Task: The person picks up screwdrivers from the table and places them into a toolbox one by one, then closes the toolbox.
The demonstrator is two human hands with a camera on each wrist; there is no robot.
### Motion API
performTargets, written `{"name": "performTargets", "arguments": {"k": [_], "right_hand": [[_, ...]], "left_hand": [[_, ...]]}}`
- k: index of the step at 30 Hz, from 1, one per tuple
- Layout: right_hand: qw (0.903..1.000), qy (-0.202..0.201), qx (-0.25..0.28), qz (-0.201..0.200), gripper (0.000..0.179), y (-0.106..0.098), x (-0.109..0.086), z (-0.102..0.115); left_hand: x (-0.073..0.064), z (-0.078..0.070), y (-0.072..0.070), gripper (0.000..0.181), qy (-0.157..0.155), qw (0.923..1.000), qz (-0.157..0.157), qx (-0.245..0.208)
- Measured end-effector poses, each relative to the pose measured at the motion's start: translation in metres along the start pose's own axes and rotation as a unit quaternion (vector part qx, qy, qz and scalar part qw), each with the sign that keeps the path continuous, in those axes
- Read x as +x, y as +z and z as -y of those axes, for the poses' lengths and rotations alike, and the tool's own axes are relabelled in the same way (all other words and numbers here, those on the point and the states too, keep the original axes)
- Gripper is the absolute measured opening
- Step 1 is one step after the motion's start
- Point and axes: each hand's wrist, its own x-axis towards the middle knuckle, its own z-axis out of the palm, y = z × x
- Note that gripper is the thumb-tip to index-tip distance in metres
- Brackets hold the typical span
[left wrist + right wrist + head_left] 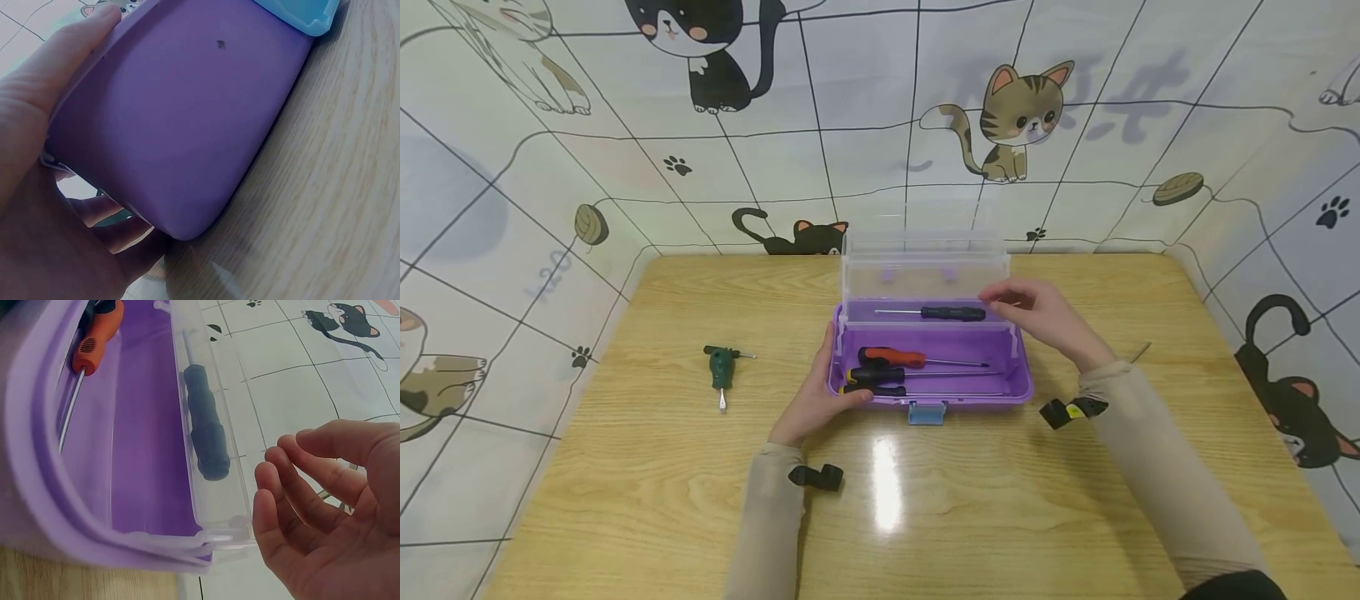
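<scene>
My left hand grips the left end of a purple toolbox, thumb over the front rim and fingers round the end wall. The toolbox's clear lid stands raised at the back. Inside lie a red-and-black screwdriver and two black-and-yellow screwdrivers, the front one partly behind my left thumb. A black screwdriver lies in the clear tray along the back. My right hand hovers at this tray's right end, fingers loosely bent and holding nothing, close to the black handle.
On the wooden table to the left lies a green-handled screwdriver with a small dark piece across its top. A thin metal rod shows behind my right wrist. Cat-patterned cloth walls stand at the back and sides.
</scene>
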Motion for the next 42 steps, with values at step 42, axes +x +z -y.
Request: {"name": "performTargets", "arguments": {"k": [42], "right_hand": [[0.9983,0.034,0.020,-0.044,0.030,-0.015,-0.039,-0.028]], "left_hand": [[-0.002,0.000,0.000,0.119,-0.028,0.9995,-0.007,0.012]]}}
